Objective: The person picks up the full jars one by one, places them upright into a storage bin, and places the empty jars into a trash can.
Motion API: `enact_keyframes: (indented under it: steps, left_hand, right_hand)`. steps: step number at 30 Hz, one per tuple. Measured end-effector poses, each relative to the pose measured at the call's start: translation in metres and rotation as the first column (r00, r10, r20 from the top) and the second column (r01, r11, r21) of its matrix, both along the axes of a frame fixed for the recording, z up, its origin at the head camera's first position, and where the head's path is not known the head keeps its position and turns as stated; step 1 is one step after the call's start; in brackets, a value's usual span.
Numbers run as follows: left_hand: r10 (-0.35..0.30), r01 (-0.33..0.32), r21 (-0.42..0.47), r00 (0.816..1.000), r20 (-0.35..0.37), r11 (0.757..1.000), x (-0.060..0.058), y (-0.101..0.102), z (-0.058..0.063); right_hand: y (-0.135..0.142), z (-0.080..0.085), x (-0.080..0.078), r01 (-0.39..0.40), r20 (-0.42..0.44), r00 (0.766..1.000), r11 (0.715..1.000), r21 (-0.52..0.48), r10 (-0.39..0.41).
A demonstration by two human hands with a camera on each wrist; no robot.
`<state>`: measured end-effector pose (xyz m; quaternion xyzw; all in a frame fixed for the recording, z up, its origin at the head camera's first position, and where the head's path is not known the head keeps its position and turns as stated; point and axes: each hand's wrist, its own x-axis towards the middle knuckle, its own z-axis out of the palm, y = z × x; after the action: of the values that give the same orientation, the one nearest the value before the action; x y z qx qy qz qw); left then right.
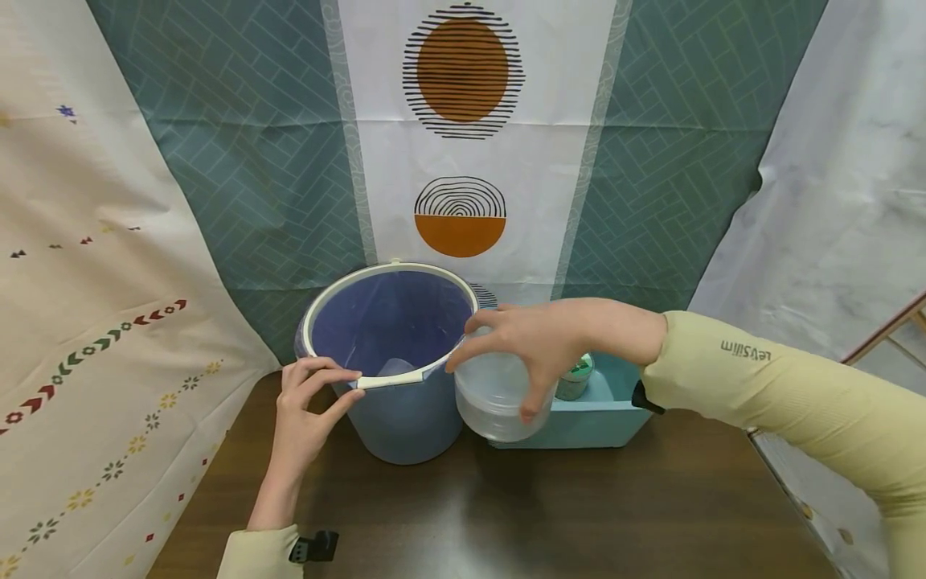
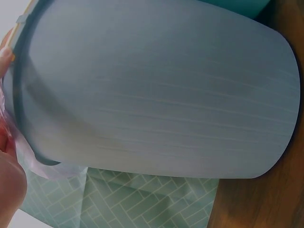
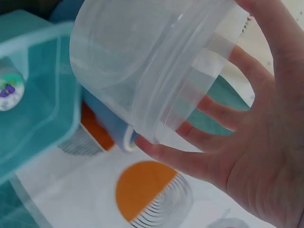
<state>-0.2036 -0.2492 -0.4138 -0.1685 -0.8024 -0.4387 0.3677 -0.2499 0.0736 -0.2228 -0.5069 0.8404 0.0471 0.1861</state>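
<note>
My left hand [image 1: 304, 406] pinches the cream rim [image 1: 391, 379] of a blue-grey trash bin [image 1: 408, 422] between thumb and fingers. A thin purple bag lines the bin and hangs over its edge; in the left wrist view, this bag [image 2: 35, 161] bunches beside the fingers. Just right of the bin, my right hand [image 1: 531, 342] grips a clear round plastic container [image 1: 499, 398] from above, thumb on the near side and fingers spread round the far side. Seen from the right wrist, those fingers curve about the wide ridged end of the container [image 3: 128, 61].
A teal plastic basket [image 1: 579, 426] stands right of the bin, partly behind the right hand, holding a small round tub [image 1: 576, 378] with a green-edged lid. All stand on a dark wooden table [image 1: 579, 515], with patterned cloth [image 1: 282, 161] hung behind and at the sides.
</note>
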Motion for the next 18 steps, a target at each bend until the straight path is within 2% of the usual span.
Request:
enact_keyframes:
  steps: [5,8,12,18]
  left_hand:
    - [-0.004,0.004,0.006,1.000,0.022,1.000,-0.001,-0.001,0.000]
    - [0.004,-0.004,-0.002,1.000,-0.002,1.000,-0.001,0.000,0.001]
    - [0.019,-0.019,0.001,1.000,-0.007,1.000,0.000,0.002,0.002]
    - [0.021,-0.021,0.007,1.000,0.009,1.000,0.000,0.002,0.003]
  right_hand:
    - [-0.013,0.024,-0.008,-0.009,-0.008,1.000,1.000,-0.011,0.009]
    - [-0.024,0.035,-0.014,-0.033,-0.016,0.999,0.999,-0.018,0.033]
    - [-0.038,0.043,-0.024,-0.064,-0.043,0.997,0.998,-0.020,0.063]
    - [-0.060,0.047,-0.040,-0.075,-0.085,0.994,0.997,0.003,0.075]
